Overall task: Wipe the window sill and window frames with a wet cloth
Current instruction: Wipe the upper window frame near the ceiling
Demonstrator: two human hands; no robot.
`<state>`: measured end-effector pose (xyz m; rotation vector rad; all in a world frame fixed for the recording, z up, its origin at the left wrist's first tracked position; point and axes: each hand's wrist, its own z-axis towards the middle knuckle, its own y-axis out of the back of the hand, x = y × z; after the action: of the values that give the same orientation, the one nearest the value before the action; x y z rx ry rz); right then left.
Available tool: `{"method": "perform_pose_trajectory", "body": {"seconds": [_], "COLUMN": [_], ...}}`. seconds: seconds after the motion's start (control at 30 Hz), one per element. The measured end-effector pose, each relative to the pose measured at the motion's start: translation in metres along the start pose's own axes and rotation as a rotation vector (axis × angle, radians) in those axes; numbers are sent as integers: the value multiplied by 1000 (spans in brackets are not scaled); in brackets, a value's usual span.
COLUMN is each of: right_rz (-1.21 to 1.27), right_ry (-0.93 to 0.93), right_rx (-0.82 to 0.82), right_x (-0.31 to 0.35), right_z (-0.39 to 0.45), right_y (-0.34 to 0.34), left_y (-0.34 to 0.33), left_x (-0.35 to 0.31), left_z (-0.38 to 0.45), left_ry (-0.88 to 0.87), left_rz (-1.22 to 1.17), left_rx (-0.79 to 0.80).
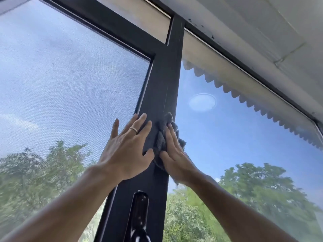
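A dark vertical window frame post (162,84) runs up the middle of the view. My right hand (174,154) presses a crumpled dark grey cloth (161,137) flat against the post's right side, fingers straight and pointing up. My left hand (127,147) lies flat with spread fingers on the post's left edge and the mesh screen, a ring on one finger. It touches the cloth's left edge with its thumb side.
A mesh screen pane (70,93) fills the left, a glass pane (236,137) the right. A black window handle (139,215) sits on the post below my hands. A horizontal frame bar (108,30) crosses above, with the ceiling (262,23) at upper right.
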<state>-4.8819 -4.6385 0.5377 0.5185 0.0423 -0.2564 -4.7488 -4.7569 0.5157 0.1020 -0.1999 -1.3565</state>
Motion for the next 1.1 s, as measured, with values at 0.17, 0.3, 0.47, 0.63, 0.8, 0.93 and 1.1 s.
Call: {"method": "perform_pose_trajectory", "body": {"seconds": [0.17, 0.3, 0.47, 0.63, 0.8, 0.93, 1.1], "right_rz": [43, 49, 17, 47, -123, -62, -110], "right_ry": [-142, -4, 9, 7, 79, 8, 156], "right_rx": [-101, -98, -36, -103, -10, -65, 5], "right_x": [10, 4, -1, 9, 4, 9, 9], "right_z": [70, 13, 17, 3, -40, -13, -97], "right_y": [29, 1, 6, -5, -21, -9, -47], "left_y": [1, 3, 1, 6, 10, 17, 11], "left_x": [1, -3, -9, -9, -9, -11, -9], "left_z": [5, 6, 6, 7, -32, -62, -101], "left_ry": [10, 0, 27, 45, 83, 101, 140], "left_rz": [41, 100, 109, 163, 101, 123, 153], "left_rx": [19, 27, 48, 74, 28, 16, 53]}}
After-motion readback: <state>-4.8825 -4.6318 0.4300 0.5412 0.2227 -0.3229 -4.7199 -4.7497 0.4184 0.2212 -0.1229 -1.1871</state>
